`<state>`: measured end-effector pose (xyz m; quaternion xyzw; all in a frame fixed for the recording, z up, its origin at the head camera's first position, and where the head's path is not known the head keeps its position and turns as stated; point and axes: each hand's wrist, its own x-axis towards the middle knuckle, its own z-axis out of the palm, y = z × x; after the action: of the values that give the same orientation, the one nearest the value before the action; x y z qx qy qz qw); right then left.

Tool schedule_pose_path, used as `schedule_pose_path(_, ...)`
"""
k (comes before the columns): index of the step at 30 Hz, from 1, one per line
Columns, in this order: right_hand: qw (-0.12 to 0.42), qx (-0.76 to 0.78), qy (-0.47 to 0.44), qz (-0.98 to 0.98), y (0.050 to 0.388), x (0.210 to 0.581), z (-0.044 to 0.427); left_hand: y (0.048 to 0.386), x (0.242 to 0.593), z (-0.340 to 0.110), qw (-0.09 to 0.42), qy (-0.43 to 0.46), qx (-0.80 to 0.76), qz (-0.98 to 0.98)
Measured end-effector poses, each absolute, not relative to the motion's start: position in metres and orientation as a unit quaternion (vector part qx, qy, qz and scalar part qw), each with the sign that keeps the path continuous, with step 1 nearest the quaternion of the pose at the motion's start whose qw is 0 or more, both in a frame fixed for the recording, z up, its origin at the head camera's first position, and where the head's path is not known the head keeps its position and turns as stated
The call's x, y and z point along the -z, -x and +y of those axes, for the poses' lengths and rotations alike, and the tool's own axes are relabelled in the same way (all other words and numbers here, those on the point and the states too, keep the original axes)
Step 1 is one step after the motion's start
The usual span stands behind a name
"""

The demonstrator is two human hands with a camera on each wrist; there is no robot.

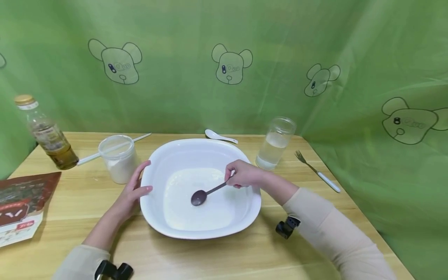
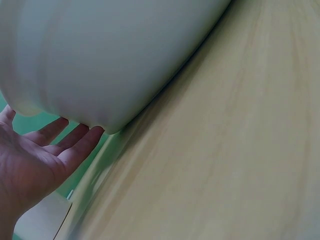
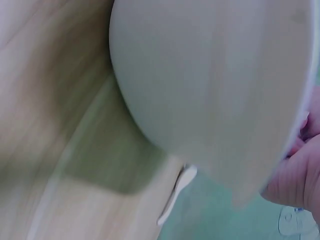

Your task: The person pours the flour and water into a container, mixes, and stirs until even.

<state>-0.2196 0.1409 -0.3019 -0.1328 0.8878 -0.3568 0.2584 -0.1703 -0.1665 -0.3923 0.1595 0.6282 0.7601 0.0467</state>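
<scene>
A large white basin (image 1: 201,229) stands on the wooden table. At its left rim my left hand (image 1: 131,194) holds on, thumb over the edge; in the left wrist view, the fingers of that hand (image 2: 45,155) touch the outer wall. My right hand (image 1: 245,174) reaches over the right rim and pinches the handle of a dark brown spoon (image 1: 199,197). The spoon's bowl is low inside the basin, over a pale patch; I cannot tell what that patch is. In the right wrist view the basin wall (image 3: 200,90) hides most of my right hand (image 3: 297,172).
Left of the basin are a jar of white powder (image 1: 120,165) with a white stick across it, an oil bottle (image 1: 52,142) and a brown packet (image 1: 21,206). Behind lies a white spoon (image 1: 220,136). On the right are a glass of cloudy liquid (image 1: 274,146) and a fork (image 1: 318,173).
</scene>
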Motion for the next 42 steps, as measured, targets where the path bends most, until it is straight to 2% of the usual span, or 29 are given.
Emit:
schedule_pose_path(6,0.205,0.362,0.125,0.901,0.225,0.300,0.145,0.171,0.391,-0.168,0.048,-0.159,-0.762,0.626)
schedule_pose_path(16,0.248,0.366,0.133,0.887,0.223,0.302,0.142,0.171,0.391,-0.165,0.045,-0.163,-0.765,0.621)
schedule_pose_path(25,0.201,0.355,0.127,0.904,0.226,0.296,0.149,0.171,0.392,-0.166,0.051,-0.159,-0.764,0.623)
schedule_pose_path(32,0.245,0.389,0.124,0.879,0.226,0.310,0.125,0.172,0.394,-0.167,0.052,-0.153,-0.759,0.630)
schedule_pose_path(37,0.281,0.372,0.138,0.874,0.220,0.309,0.128,0.172,0.394,-0.167,0.054,-0.152,-0.759,0.630)
schedule_pose_path(42,0.259,0.327,0.178,0.891,0.217,0.296,0.149,0.171,0.392,-0.167,0.056,-0.151,-0.763,0.626)
